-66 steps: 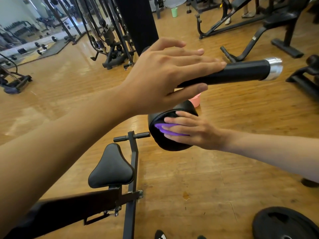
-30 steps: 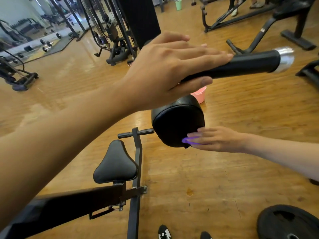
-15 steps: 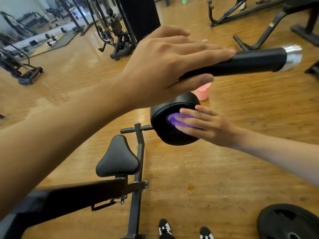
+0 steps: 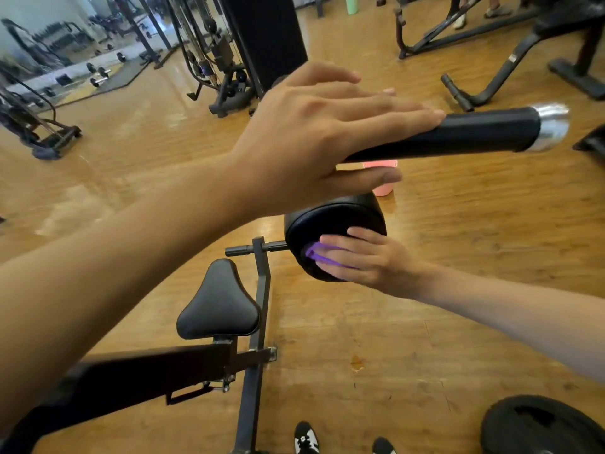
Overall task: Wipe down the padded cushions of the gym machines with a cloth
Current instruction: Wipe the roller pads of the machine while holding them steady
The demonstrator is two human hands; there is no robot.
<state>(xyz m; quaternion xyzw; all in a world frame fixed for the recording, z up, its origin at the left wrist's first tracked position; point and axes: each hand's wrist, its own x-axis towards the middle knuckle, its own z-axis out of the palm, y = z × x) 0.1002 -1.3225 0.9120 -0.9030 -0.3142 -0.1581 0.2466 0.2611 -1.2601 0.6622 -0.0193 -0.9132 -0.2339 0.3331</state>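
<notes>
**Head view: roller pad under wipe, bar steadied**

Left hand (image 4: 314, 139) is laid over the near end of a black bar (image 4: 484, 132). Its fingers are stretched straight along the top and its thumb lies straight beneath; nothing is curled round the bar. A chrome cap (image 4: 553, 126) is seen at the bar's far end.

Right hand (image 4: 370, 260) is held flat, fingers nearly straight. With it a purple cloth (image 4: 312, 252) is pressed against the round end face of the black roller cushion (image 4: 327, 221). Most of the cloth is covered by the fingers.

The cushion is carried on a short crossbar of the black machine frame (image 4: 258, 322), below the bar. A black triangular seat pad (image 4: 219, 306) is mounted just beside the frame, untouched.

On the wooden floor (image 4: 458, 240) a pink bucket (image 4: 383, 188) is noted behind the cushion. A black weight plate (image 4: 540, 427) is noted at lower right.
</notes>
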